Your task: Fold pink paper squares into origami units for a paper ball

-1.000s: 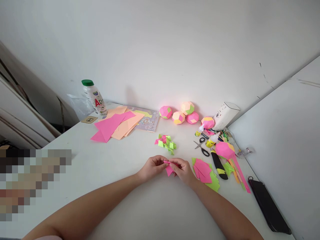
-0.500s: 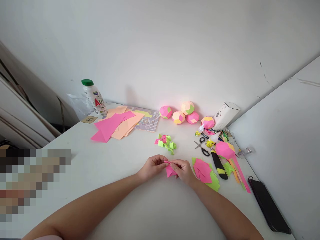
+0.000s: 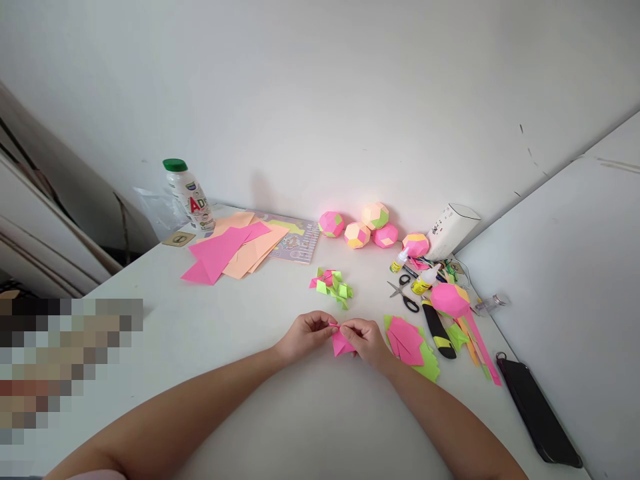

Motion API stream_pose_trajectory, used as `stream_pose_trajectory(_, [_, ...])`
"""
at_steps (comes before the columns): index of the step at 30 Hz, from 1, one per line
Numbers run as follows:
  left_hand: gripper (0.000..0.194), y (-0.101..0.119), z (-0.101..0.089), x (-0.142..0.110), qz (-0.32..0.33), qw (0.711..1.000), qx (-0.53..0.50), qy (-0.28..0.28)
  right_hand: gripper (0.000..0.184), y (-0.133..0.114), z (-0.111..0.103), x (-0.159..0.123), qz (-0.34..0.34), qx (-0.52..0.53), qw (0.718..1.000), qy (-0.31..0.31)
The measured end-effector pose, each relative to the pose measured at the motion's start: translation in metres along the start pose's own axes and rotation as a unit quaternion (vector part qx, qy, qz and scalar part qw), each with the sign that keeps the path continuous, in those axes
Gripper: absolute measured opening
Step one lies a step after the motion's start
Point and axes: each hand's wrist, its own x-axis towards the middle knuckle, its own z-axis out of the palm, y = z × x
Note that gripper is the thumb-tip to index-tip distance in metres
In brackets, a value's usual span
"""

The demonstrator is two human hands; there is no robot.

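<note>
Between both hands is a small piece of pink paper (image 3: 342, 343) with crease lines, its pointed lower part hanging below the fingers. My left hand (image 3: 309, 335) pinches its upper left edge between thumb and fingers. The upper right edge is pinched by my right hand (image 3: 366, 339), whose fingertips nearly meet those of the left. Just beyond the hands lie folded green and pink paper units (image 3: 334, 287), joined in a cluster. Beside my right hand rest pink paper pieces (image 3: 406, 341) on top of green paper pieces (image 3: 429, 363).
Scissors (image 3: 404, 293), glue bottles (image 3: 425, 280), a box cutter (image 3: 439, 328) and a black phone case (image 3: 537, 410) are on the right. Several paper balls (image 3: 357, 235) line the wall. Pink sheets (image 3: 220, 253) and a white bottle (image 3: 189, 197) stand at the back left.
Both hands keep their pinch on the pink paper. The paper's lower tip has shifted very slightly downward; nothing else visibly moves.
</note>
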Motion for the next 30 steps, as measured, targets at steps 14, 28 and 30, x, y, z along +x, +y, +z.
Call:
stream_pose_trajectory(14, [0.022,-0.0004,0.0009,-0.0018,-0.001,0.998,0.067,-0.003,0.028,0.0037,0.0008,-0.0001,0.0,-0.02,1.0,-0.003])
stream_pose_trajectory(28, [0.015,0.0059,0.0008,-0.0023,-0.023,0.997,0.045,0.058,0.026,0.0007,0.0005,0.0016,0.02,0.033,0.999,0.002])
stream_pose_trajectory(30, [0.016,0.0063,0.0001,-0.002,-0.022,0.997,0.036,0.066,0.026,-0.0004,0.0004,0.0017,0.023,0.035,0.999,0.006])
